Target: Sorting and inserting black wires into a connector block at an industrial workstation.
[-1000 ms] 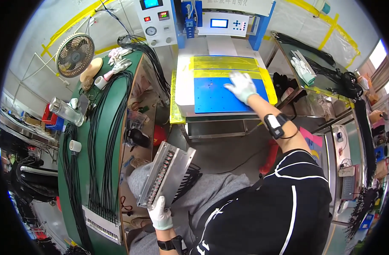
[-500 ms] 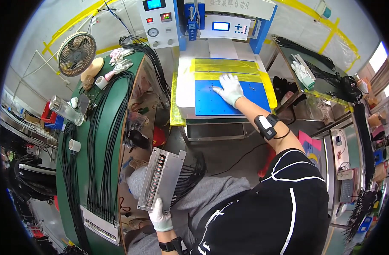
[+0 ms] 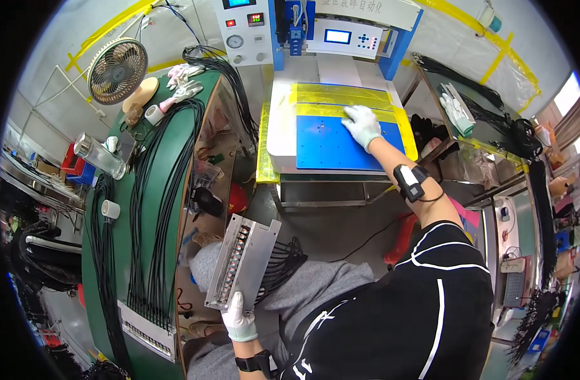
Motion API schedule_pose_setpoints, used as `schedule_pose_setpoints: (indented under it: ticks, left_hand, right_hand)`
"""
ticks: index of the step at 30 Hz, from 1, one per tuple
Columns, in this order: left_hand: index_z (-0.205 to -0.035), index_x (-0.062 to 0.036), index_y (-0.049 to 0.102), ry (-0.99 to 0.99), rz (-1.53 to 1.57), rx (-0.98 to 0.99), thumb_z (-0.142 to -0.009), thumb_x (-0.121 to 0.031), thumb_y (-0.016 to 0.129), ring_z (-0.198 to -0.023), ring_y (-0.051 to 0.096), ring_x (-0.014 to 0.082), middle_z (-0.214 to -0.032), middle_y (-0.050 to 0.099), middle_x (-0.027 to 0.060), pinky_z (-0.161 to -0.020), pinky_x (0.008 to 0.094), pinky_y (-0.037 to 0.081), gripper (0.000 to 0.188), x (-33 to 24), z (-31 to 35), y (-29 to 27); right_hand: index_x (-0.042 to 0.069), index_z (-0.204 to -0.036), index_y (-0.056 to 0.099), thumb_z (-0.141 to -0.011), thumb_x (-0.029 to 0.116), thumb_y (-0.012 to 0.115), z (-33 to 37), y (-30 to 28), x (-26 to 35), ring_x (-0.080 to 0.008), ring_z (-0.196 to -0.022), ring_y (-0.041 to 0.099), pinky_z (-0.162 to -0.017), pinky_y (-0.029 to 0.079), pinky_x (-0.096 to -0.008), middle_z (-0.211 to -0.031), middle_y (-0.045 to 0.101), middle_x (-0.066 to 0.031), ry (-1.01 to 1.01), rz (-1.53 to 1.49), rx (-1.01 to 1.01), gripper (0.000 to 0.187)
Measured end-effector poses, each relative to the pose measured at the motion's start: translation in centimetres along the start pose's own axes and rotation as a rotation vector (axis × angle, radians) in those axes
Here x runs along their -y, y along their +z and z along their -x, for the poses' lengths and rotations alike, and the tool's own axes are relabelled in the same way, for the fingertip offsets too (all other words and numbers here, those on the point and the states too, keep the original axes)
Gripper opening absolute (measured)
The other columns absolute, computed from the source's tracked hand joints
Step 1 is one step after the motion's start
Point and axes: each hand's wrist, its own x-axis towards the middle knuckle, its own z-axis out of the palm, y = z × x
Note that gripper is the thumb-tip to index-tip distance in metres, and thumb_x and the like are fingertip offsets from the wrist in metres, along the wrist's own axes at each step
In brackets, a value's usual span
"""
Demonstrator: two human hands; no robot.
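In my gloved left hand (image 3: 239,322) is the lower end of a long silvery metal fixture (image 3: 255,263), which stands tilted above my lap. A row of small cable ends lines a slot in it, and a bundle of black cables (image 3: 282,271) hangs from its right side. My right hand (image 3: 363,125), also in a white glove, rests with fingers extended and slightly bent on the blue plate (image 3: 331,147) of the bench machine. Nothing shows in that hand. Yellow tape (image 3: 340,95) runs along the plate's far and right sides.
The machine's control box (image 3: 247,35) and panel (image 3: 344,39) stand behind the plate. On the left, a green table (image 3: 106,272) carries black cables, another metal fixture (image 3: 147,332), a fan (image 3: 117,71) and a glass bottle (image 3: 100,155). A side table (image 3: 486,126) with cables and gloves stands at right.
My right hand has slid to the right across the blue plate, its fingers now more bent. The left hand keeps its hold on the fixture. The whole view has shifted slightly.
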Motion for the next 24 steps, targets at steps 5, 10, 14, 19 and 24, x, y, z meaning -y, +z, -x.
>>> schedule_pose_setpoints:
  ticks: [5,10,14,19,24]
  left_hand:
    - [-0.134,0.0031,0.053,0.051,-0.107,0.011,-0.101,-0.014,0.053,-0.116,0.061,0.0244,-0.13,0.059,0.015,-0.096,0.0385,0.055,0.037,0.8,0.1,-1.2]
    - [-0.134,0.0024,0.052,0.062,-0.147,-0.012,-0.099,-0.012,0.054,-0.116,0.062,0.0265,-0.131,0.059,0.0155,-0.097,0.0395,0.054,0.039,1.5,0.2,-2.1]
    - [-0.136,0.0018,0.051,0.007,-0.003,-0.076,-0.094,-0.008,0.058,-0.118,0.061,0.0287,-0.132,0.059,0.0161,-0.097,0.0401,0.054,0.043,0.8,0.0,-1.5]
    - [-0.136,0.0021,0.052,0.006,0.036,-0.08,-0.088,-0.004,0.065,-0.12,0.059,0.0266,-0.133,0.059,0.0153,-0.107,0.0389,0.044,0.05,0.4,-0.3,0.0]
    - [-0.135,0.0016,0.053,0.022,0.101,-0.069,-0.086,-0.002,0.066,-0.121,0.059,0.0261,-0.132,0.06,0.0151,-0.106,0.0387,0.045,0.051,0.5,0.4,-1.1]
  right_hand:
    - [0.013,-0.104,0.074,-0.089,0.027,0.062,-1.0,-1.2,-0.2,-0.0313,-0.111,0.059,-0.099,0.046,-0.0417,-0.112,0.068,-0.0097,0.151,-0.013,0.119,0.023]
    - [0.017,-0.104,0.075,-0.089,0.027,0.062,-1.7,-0.8,-0.7,-0.0307,-0.108,0.06,-0.098,0.047,-0.0413,-0.107,0.068,-0.0075,0.246,0.004,0.118,0.021]
    - [0.022,-0.097,0.075,-0.089,0.028,0.062,-2.7,0.6,0.5,-0.0311,-0.105,0.061,-0.093,0.05,-0.0429,-0.103,0.068,-0.0099,0.168,0.032,0.039,0.017]
    - [0.013,-0.089,0.071,-0.083,0.029,0.066,-2.4,-0.5,-1.7,-0.0353,-0.095,0.061,-0.085,0.049,-0.046,-0.093,0.065,-0.0139,0.008,0.027,0.076,0.017]
    - [0.014,-0.094,0.071,-0.084,0.028,0.067,-1.7,-0.4,-0.2,-0.0338,-0.101,0.06,-0.089,0.048,-0.0444,-0.096,0.065,-0.013,0.04,0.039,-0.012,0.018]
